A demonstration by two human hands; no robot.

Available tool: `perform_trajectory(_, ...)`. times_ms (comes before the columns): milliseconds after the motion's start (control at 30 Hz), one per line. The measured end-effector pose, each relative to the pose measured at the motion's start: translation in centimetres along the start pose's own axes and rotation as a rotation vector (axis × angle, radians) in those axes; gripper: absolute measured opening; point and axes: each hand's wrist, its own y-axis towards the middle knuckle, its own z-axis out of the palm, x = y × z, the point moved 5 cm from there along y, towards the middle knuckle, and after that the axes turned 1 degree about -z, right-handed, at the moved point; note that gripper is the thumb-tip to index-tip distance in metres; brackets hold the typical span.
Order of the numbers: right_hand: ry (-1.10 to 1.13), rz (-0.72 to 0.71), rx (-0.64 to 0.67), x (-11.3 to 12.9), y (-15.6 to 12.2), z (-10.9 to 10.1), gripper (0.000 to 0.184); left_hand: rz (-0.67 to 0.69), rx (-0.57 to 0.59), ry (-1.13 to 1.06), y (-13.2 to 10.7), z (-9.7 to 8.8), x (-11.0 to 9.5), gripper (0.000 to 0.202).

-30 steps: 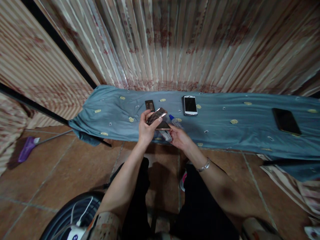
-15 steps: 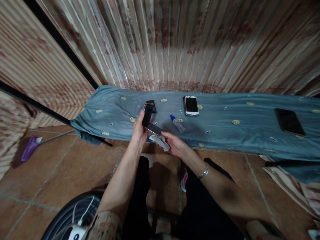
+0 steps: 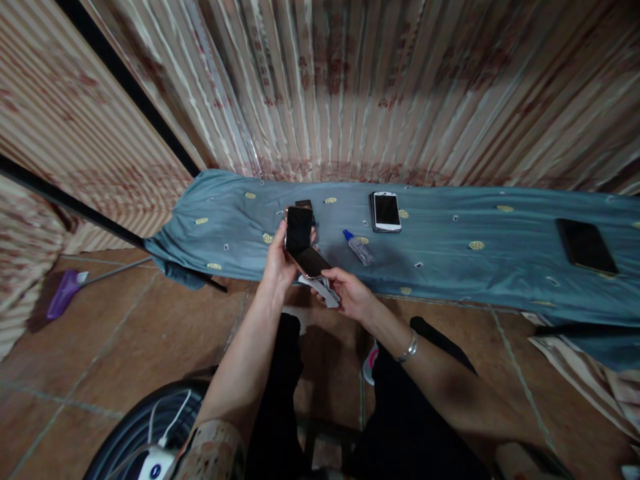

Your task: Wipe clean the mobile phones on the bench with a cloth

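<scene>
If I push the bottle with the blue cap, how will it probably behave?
The bottle may roll, since it lies on its side, but the creased tablecloth could slow it. Its transparent body suggests plastic, so it is probably light.

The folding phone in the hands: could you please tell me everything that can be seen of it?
The folding phone is open, its two dark halves meeting at an angle, with a thin, metallic-looking coppery edge. No lit display shows. It is held up near the front of the blue-green cover. The left hand grips the far half; the right hand holds the near half's end, with pale cloth beneath.
</scene>
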Motion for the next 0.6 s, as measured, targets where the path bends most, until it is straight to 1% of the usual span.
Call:
perform_trajectory(67, 0.037, 0.091, -0.023, -0.25, -0.02, -0.14, 0.019, 0.041, -0.009, -0.015, 0.16, -0.01, 0.05, 0.045)
perform_trajectory(133, 0.051, 0.123, -0.06, -0.29, -0.01, -0.37, 0.02, 0.088, -0.022, -0.014, 0.2, 0.05, 0.13, 0.045)
perform_trajectory(367, 0.037, 0.068, -0.119, -0.28, 0.0, -0.56, 0.017, 0.134, 0.001, 0.01, 0.2, 0.28, 0.4, 0.053)
perform_trajectory(433, 0.02, 0.032, -0.157, -0.27, -0.08, -0.62, 0.016, 0.111, 0.01, -0.004, 0.2, 0.19, 0.49, 0.058)
perform_trajectory(500, -0.016, -0.038, -0.188, -0.04, -0.2, -0.64, 0.015, 0.072, 0.02, -0.025, 0.09, 0.13, 0.63, 0.063)
perform_trajectory(600, -0.069, -0.107, -0.193, 0.34, -0.4, -0.61, 0.015, 0.0, 0.049, -0.055, -0.29, 0.32, 0.85, 0.066)
